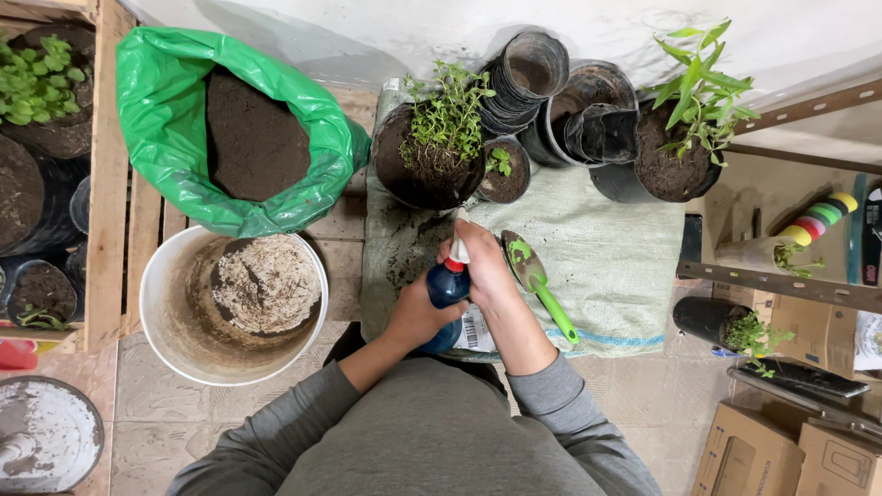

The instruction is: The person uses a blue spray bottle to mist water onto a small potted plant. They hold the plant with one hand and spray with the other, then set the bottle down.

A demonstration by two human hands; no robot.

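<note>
I hold a blue spray bottle (447, 287) with a white and red trigger head over a pale woven sack (606, 257). My left hand (415, 317) grips the bottle's body from below. My right hand (484, 262) wraps the trigger head, whose nozzle points at a black pot with a leafy herb plant (432, 152). A small black pot with a seedling (503, 173) stands just right of that plant. A green-handled trowel (540, 285) lies on the sack beside my right hand.
A green bag of dark soil (234, 138) lies at upper left, a white bucket (175, 312) with pale mix below it. Stacked empty black pots (560, 101) and a potted green plant (684, 138) stand at the back. Cardboard boxes (790, 450) sit at lower right.
</note>
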